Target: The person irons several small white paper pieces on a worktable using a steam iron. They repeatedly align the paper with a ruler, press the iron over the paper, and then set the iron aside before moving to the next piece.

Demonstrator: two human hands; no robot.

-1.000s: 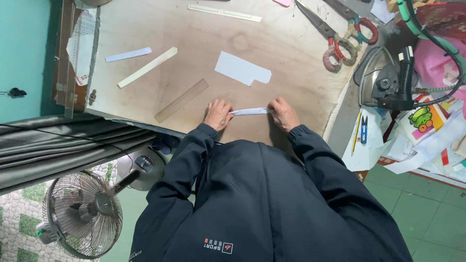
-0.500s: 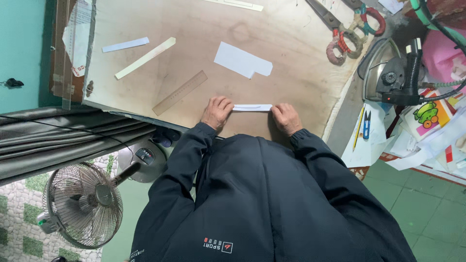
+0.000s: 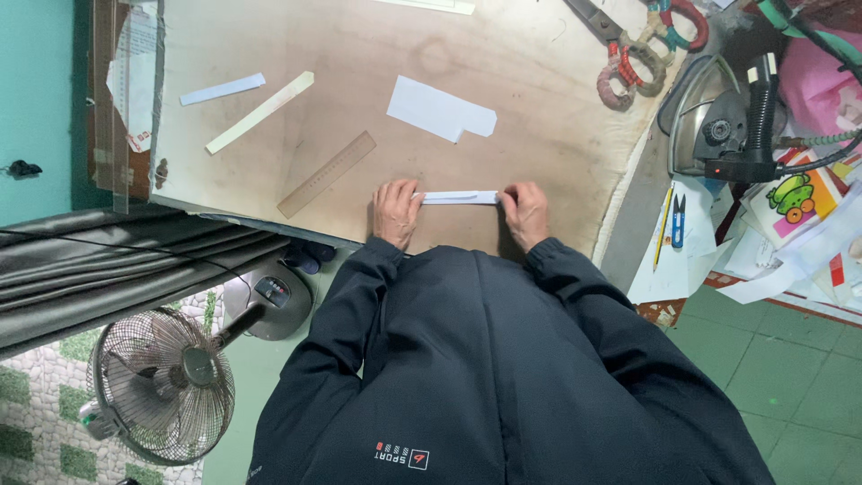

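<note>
Both your hands pin one narrow white paper strip (image 3: 459, 197) at the table's near edge: left hand (image 3: 396, 212) and right hand (image 3: 525, 213) each press an end flat with fingers together. The strip looks already folded; creasing remains. Farther off: one ruler (image 3: 326, 174), two loose strips, one larger white sheet (image 3: 439, 110).

White paper strip (image 3: 460, 197) is showing against the tan, stained tabletop (image 3: 539, 117). Larger folded paper (image 3: 438, 110) is reading white; ruler (image 3: 325, 174) is appearing translucent brown. Long strip (image 3: 259, 112) is showing cream, short strip (image 3: 222, 89) pale blue-white. Jacket (image 3: 503, 377) is appearing black with a small red-and-white mark. Scissors handles (image 3: 642, 54) are showing red and olive wrapping. Wall (image 3: 36, 99) is reading teal; floor tiles (image 3: 808, 386) green; fan (image 3: 162, 386) grey.
</note>
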